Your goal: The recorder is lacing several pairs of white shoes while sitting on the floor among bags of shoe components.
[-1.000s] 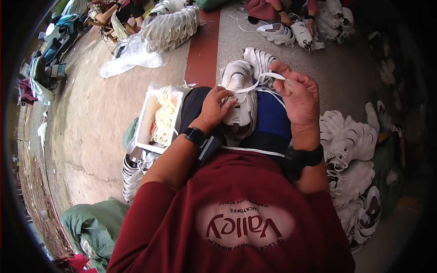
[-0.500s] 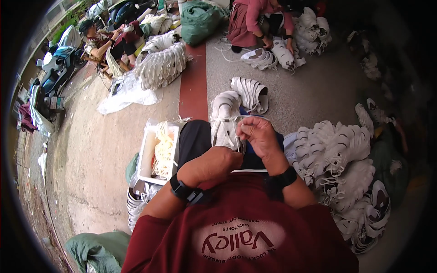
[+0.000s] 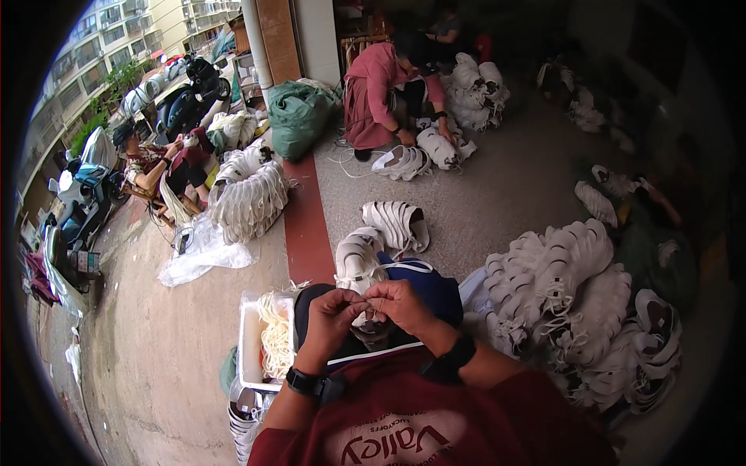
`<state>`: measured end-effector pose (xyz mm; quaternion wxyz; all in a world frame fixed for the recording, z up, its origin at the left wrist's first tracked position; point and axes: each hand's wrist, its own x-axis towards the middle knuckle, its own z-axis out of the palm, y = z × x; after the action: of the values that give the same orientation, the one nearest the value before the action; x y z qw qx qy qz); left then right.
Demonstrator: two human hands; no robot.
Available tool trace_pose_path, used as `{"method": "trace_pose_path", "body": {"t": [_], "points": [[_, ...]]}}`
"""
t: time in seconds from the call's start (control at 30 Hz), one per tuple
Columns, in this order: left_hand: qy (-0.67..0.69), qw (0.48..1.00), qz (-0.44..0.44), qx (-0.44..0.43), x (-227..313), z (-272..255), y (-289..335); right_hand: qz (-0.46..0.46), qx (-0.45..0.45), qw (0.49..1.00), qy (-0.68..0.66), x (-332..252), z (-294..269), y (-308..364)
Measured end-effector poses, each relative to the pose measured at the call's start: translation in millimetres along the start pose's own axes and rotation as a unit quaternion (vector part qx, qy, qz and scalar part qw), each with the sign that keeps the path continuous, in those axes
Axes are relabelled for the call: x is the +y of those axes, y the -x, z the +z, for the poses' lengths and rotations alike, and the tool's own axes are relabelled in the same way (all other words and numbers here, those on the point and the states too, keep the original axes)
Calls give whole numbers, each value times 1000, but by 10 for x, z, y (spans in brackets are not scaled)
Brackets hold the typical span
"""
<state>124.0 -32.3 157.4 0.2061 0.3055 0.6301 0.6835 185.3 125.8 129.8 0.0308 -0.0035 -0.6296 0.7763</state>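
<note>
At lower left centre, a white tray (image 3: pixel 250 351) is holding pale laces (image 3: pixel 273 335). Just right of it, the left hand (image 3: pixel 336 312) and right hand (image 3: pixel 401 303) are meeting fingertip to fingertip, both pinching a thin lace over a white shoe (image 3: pixel 359 262) lying in the lap. Far right, a shoe pile (image 3: pixel 579 299) is covering the floor.

Both forearms come in from the near edge and angle inward, wrists bent. The left hand (image 3: pixel 332 309) and right hand (image 3: pixel 402 301) meet at the middle, fingers (image 3: pixel 371 296) curled and pinched tip to tip, knuckles up, a dark band on each wrist.
</note>
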Motion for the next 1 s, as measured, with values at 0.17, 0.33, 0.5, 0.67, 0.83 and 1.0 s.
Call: {"method": "trace_pose_path", "body": {"t": [0.17, 0.33, 0.5, 0.67, 0.83, 1.0], "points": [[17, 999, -22, 29, -45, 4, 49, -38, -4, 994, 103, -3, 26, 11], [49, 998, -39, 28, -76, 16, 67, -61, -23, 978, 197, -52, 31, 54], [13, 999, -30, 16, -88, -17, 91, -42, -37, 975, 213, -107, 51, 65], [19, 999, -14, 35, -62, 17, 113, -86, -18, 979, 186, 2, 78, 50], [-22, 999, 13, 26, -134, -33, 113, -94, -21, 977, 189, 6, 95, 49], [-38, 999, 19, 28, -127, -76, 101, -59, -23, 983, 171, 29, 66, 31]]}}
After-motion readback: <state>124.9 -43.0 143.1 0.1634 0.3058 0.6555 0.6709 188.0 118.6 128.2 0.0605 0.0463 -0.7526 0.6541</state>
